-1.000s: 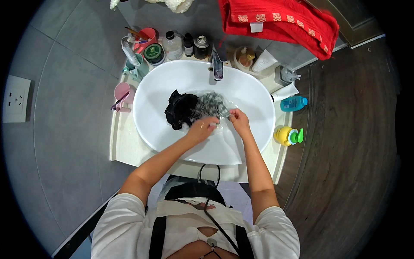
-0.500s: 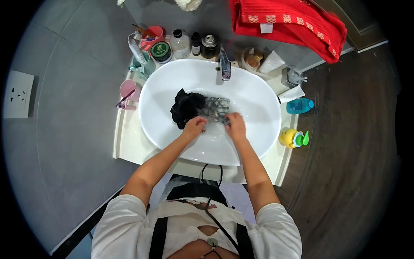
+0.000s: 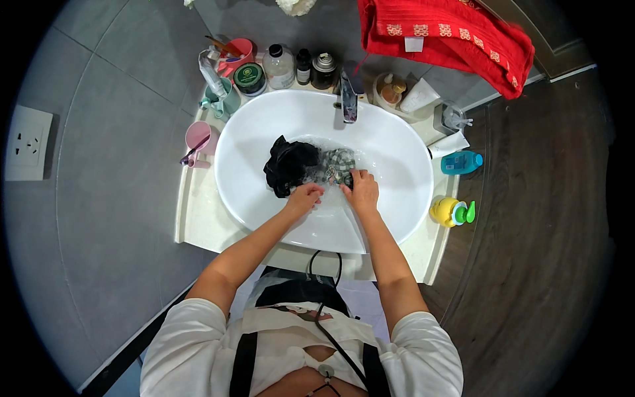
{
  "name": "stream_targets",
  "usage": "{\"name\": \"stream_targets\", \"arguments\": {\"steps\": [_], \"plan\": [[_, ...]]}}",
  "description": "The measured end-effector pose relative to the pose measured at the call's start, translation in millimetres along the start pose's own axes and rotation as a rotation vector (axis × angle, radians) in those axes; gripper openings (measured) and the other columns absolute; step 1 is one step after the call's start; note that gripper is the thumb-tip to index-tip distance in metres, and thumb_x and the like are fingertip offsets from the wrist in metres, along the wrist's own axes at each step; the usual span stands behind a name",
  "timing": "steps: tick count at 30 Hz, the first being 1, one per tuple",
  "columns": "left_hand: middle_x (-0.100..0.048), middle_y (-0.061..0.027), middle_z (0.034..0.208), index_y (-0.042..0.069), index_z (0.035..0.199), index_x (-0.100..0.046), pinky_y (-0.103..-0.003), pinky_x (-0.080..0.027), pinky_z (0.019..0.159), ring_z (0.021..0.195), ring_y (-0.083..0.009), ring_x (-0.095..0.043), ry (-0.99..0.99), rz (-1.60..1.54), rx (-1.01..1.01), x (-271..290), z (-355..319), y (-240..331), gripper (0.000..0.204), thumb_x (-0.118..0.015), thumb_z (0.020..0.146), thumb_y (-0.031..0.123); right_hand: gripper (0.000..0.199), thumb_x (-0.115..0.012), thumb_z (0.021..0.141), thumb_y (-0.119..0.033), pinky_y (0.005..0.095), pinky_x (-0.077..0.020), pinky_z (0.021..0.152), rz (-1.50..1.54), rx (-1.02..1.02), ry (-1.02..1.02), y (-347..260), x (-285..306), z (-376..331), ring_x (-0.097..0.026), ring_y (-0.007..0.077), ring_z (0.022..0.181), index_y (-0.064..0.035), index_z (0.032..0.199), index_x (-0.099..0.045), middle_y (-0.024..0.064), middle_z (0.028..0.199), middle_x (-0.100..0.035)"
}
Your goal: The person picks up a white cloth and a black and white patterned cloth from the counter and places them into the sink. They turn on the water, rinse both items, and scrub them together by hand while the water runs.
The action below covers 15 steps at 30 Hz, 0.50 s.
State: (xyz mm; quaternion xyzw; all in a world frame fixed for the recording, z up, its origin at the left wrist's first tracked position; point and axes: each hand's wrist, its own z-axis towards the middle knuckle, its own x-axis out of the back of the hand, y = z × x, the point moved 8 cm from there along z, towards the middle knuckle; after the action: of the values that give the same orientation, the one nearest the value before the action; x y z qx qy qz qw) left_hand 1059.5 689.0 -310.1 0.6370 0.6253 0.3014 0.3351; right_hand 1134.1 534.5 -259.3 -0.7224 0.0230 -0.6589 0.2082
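Note:
In the white oval sink point(image 3: 397, 159), a bunched black cloth point(image 3: 289, 163) lies in shallow water, its top standing out of it. Against its right side a grey-and-white checked cloth point(image 3: 340, 160) is wet and crumpled among bubbles. My right hand point(image 3: 362, 192) has its fingers closed on the near right edge of the checked cloth. My left hand point(image 3: 306, 198) is beside the near edge of the black cloth, its fingers curled inward; whatever they may hold is hidden. The tap point(image 3: 348, 99) hangs over the far rim.
Left of the sink stand a pink cup point(image 3: 198, 136) and a teal cup point(image 3: 228, 99). Behind it are a green-lidded jar point(image 3: 249, 78) and bottles point(image 3: 278, 69). At right are a blue bottle point(image 3: 461, 162) and a yellow pump bottle point(image 3: 446, 212). A red towel point(image 3: 450, 40) hangs beyond.
The checked cloth has shifted slightly and its pattern shows more clearly above the water. My left fingers have moved slightly right; my right hand stays at the cloth's edge.

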Motion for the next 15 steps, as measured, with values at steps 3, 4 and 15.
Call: {"name": "stream_targets", "arguments": {"steps": [3, 4, 15], "plan": [[-0.059, -0.0018, 0.084, 0.006, 0.094, -0.059, -0.024, -0.046, 0.056, 0.069, -0.0108, -0.058, -0.017, 0.026, -0.005, -0.7, -0.9, 0.3, 0.017, -0.047, 0.083, 0.011, 0.035, -0.068, 0.068, -0.021, 0.0364, -0.0447, 0.07, 0.119, -0.005, 0.031, 10.0, -4.7, -5.7, -0.054, 0.0268, 0.086, -0.0079, 0.098, -0.055, 0.0111, 0.096, -0.055], [-0.059, -0.0017, 0.084, 0.006, 0.094, -0.059, -0.024, -0.046, 0.056, 0.069, -0.0108, -0.058, -0.021, 0.019, 0.004, -1.4, -1.1, -0.6, 0.017, -0.047, 0.083, 0.011, 0.032, -0.067, 0.069, -0.019, 0.0359, -0.045, 0.069, 0.23, -0.063, 0.043, 19.0, -7.9, -7.2, -0.055, 0.0265, 0.084, -0.0075, 0.096, -0.055, 0.0113, 0.095, -0.055], [-0.06, -0.0022, 0.085, 0.006, 0.094, -0.059, -0.023, -0.044, 0.057, 0.069, -0.01, -0.057, 0.029, -0.165, 0.122, 6.6, 0.3, -13.8, 0.015, -0.048, 0.085, 0.011, 0.041, -0.063, 0.071, -0.013, 0.0373, -0.0452, 0.076, 0.34, -0.136, 0.252, 52.3, 9.0, -14.1, -0.05, 0.0296, 0.095, -0.0062, 0.109, -0.049, 0.0158, 0.107, -0.047]]}}
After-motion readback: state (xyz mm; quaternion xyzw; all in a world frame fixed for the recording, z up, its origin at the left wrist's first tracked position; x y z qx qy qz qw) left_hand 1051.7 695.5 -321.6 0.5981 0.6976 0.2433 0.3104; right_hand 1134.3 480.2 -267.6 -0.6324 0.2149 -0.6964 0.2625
